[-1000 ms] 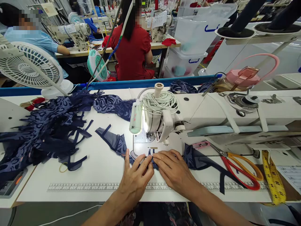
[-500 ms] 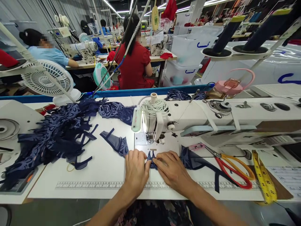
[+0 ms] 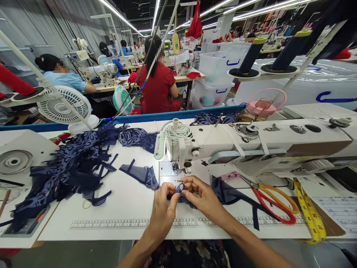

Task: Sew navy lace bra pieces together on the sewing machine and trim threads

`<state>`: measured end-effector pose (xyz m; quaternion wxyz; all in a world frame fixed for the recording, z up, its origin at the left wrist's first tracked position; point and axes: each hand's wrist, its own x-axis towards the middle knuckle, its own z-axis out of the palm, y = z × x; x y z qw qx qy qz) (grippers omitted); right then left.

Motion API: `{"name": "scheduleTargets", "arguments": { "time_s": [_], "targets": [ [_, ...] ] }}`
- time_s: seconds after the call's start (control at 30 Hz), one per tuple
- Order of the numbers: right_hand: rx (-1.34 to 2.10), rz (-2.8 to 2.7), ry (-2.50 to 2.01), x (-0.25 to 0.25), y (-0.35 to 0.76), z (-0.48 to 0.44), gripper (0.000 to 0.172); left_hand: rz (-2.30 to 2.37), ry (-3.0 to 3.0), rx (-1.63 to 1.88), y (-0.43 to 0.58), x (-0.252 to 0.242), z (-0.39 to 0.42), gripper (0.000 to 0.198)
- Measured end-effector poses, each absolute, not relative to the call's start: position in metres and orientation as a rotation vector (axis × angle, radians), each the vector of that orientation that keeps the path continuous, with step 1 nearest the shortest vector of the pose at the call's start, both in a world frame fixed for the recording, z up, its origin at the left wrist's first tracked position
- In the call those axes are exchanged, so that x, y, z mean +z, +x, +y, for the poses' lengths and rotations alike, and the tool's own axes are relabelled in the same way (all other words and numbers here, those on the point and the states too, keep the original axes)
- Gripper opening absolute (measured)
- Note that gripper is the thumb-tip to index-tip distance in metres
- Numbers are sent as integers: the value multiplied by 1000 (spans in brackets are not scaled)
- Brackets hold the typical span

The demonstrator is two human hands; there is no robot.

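Observation:
Both hands pinch a navy lace garment piece just in front of the sewing machine. My left hand is closed on its left side, thumb and fingers together. Opposite it, my right hand grips the upper right part between thumb and forefinger. The middle of the cloth is lifted and folded between the fingertips. A sheer navy panel spreads to the left on the table, and another navy panel with a strap lies to the right. Fingers hide much of the held cloth.
A heap of navy lace pieces covers the left side. Scissors and a yellow tape measure lie at right. A printed ruler runs along the front edge. People sit at machines beyond a fan.
The hands have gone from lying low over the cloth to raised pinches, lifting and folding its middle. The camera view has tilted up slightly.

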<state>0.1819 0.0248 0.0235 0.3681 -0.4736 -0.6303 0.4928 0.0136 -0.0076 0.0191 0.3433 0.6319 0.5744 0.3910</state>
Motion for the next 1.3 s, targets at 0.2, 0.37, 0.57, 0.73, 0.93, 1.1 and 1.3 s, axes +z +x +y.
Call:
{"name": "scheduleTargets", "arguments": {
  "time_s": [0.2, 0.37, 0.57, 0.73, 0.93, 1.1, 1.3],
  "targets": [
    [1398, -1536, -1114, 29, 177, 23, 26, 1227, 1196, 1052, 9, 27, -3, 28],
    [1409, -1524, -1053, 39, 179, 21, 26, 1006, 994, 991, 3, 34, 2, 40],
    [1348, -1561, -994, 45, 178, 18, 26, 829, 922, 870, -2, 45, 12, 40],
    [1380, -1570, -977, 48, 180, 16, 34, 759, 926, 838, -4, 44, 13, 41],
    [1454, -1568, -947, 47, 181, 19, 38, 767, 921, 801, -5, 47, 10, 46],
    [1476, -1605, -899, 50, 179, 20, 36, 755, 893, 775, -8, 45, 8, 46],
    [1464, -1761, -901, 58, 179, 20, 43, 803, 923, 821, -8, 45, 3, 53]
  ]
}}
